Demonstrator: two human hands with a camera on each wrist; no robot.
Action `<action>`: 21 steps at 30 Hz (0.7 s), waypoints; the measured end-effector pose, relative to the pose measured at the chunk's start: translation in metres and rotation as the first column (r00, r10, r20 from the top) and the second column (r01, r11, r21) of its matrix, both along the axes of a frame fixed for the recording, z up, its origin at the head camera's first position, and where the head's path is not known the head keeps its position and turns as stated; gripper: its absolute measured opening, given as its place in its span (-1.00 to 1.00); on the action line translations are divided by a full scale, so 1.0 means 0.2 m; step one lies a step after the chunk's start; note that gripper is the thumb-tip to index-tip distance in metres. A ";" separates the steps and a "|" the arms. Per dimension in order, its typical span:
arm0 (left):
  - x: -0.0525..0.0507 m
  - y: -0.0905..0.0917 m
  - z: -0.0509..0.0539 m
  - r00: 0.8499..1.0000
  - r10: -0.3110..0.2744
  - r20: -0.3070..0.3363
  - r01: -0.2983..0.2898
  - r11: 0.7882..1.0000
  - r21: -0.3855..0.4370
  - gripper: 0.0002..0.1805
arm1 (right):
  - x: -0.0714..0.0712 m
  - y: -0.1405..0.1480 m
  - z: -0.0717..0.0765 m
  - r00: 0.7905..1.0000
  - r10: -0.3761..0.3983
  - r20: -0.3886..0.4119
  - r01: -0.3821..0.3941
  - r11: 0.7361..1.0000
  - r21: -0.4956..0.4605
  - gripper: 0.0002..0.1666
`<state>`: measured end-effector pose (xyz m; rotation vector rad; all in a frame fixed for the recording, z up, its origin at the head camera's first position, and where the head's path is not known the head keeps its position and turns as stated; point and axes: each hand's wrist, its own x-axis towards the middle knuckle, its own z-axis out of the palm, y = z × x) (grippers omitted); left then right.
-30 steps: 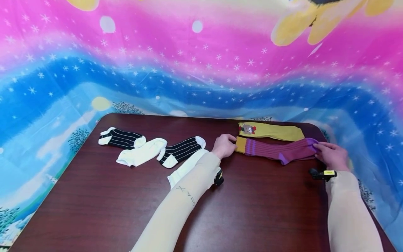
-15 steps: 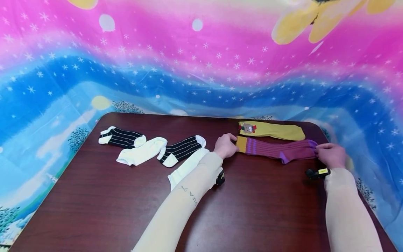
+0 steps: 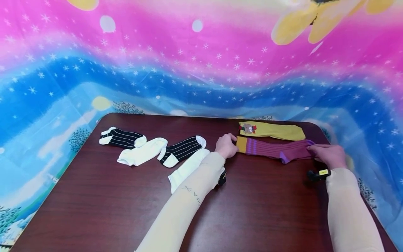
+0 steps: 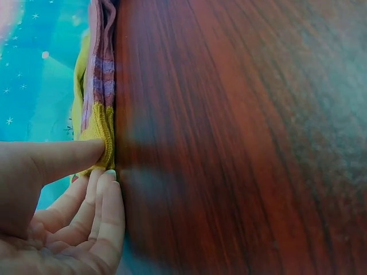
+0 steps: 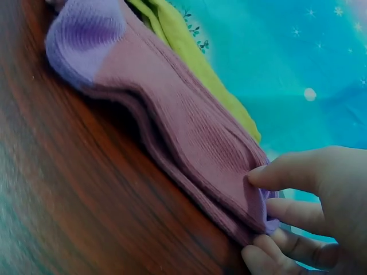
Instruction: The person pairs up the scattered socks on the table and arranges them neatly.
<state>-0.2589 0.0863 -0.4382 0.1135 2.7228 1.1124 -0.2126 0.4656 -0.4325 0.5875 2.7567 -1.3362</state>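
A pair of plum-coloured ribbed socks (image 3: 266, 148) with mustard cuffs and lilac heels and toes lies flat, one sock on the other. My left hand (image 3: 226, 146) pinches the mustard cuff (image 4: 94, 152), thumb on top and fingertips at its lower edge. At the toe end, my right hand (image 3: 332, 155) holds the lilac tip between thumb and fingers; in the right wrist view two sock layers show at the edge. Just behind lies a yellow-green sock (image 3: 277, 130) with a bear pattern; whether a second is under it cannot be told.
Left on the dark wood table (image 3: 267, 203) lie a black striped sock (image 3: 124, 138), a white sock (image 3: 143, 152), another black striped sock (image 3: 182, 150) and another white sock (image 3: 187, 169), partly behind my left forearm. A printed cloth backdrop (image 3: 176, 77) rises behind the table.
My right hand's fingertips have shifted slightly left over the toe of the plum socks, covering more of the tip. The left hand stays at the cuff, almost unmoved.
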 end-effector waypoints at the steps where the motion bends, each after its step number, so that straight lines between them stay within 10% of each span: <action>1: 0.00 0.00 0.00 1.000 0.005 0.001 -0.005 1.000 -0.004 -0.60 | 0.00 -0.01 0.00 1.000 0.003 -0.002 -0.003 1.000 0.005 -0.08; 10: -0.02 0.01 0.00 1.000 0.024 -0.007 -0.024 0.999 -0.026 -0.66 | -0.03 -0.05 -0.03 1.000 0.012 -0.025 -0.007 0.981 0.193 -0.16; 21: -0.02 -0.06 0.03 0.998 -0.046 -0.036 0.045 0.999 -0.003 -0.62 | -0.04 -0.08 -0.03 0.999 -0.010 -0.032 0.016 0.980 0.199 -0.10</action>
